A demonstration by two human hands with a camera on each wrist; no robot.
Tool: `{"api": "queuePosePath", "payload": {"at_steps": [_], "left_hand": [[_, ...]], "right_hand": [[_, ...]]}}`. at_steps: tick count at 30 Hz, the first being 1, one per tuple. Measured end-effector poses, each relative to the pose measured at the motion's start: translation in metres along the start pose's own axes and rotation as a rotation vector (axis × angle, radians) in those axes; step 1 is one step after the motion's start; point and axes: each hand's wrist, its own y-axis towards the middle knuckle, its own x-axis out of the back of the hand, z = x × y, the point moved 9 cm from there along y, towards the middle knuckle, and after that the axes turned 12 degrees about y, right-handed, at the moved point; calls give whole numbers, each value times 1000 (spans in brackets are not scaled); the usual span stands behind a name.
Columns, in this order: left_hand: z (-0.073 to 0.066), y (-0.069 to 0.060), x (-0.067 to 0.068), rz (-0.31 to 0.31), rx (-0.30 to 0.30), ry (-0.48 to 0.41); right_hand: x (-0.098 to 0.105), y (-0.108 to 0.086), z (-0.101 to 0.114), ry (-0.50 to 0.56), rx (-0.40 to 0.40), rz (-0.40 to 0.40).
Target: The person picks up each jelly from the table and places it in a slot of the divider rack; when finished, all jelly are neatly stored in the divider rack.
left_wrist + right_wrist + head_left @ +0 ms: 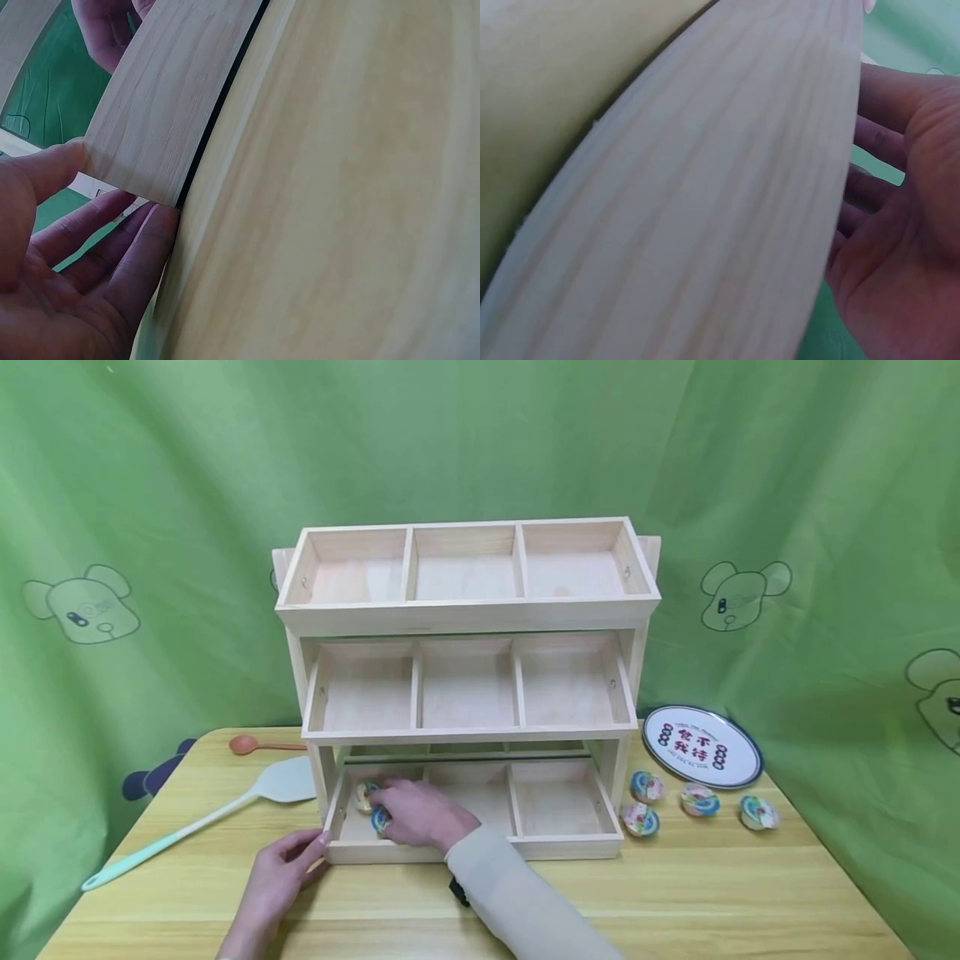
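Note:
In the head view a three-tier wooden rack (472,618) stands on the table. My left hand (276,875) pinches the left front corner of its bottom tray (480,852); the left wrist view shows the thumb on the upper edge and fingers below. Reaching into that tray's left compartment, my right hand (423,814) has its fingertips around a small blue-lidded jelly cup (380,820). A second jelly cup (366,797) lies against the fingers, just behind. In the right wrist view the front board (705,180) hides the fingertips and cups.
Several jelly cups (699,799) sit right of the rack, in front of a white plate (701,747) with a blue rim. To the left lie a white spatula with a mint handle (150,856) and an orange spoon (243,744). A green curtain (465,435) hangs behind.

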Motion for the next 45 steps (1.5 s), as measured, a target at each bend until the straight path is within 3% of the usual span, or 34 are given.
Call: {"api": "queuePosePath", "payload": {"at_steps": [7, 14, 21, 37, 45], "left_hand": [[0, -2, 1, -1, 8, 5], [-1, -1, 3, -6, -3, 31], [0, 0, 3, -4, 10, 35], [-2, -1, 0, 7, 5, 16], [-1, -4, -1, 6, 2, 11]], "right_hand": [[4, -6, 1, 34, 5, -10], [21, -23, 2, 70, -30, -35], [31, -35, 0, 217, -32, -49], [57, -82, -8, 205, 50, -76], [61, -100, -21, 158, -1, -72]]}}
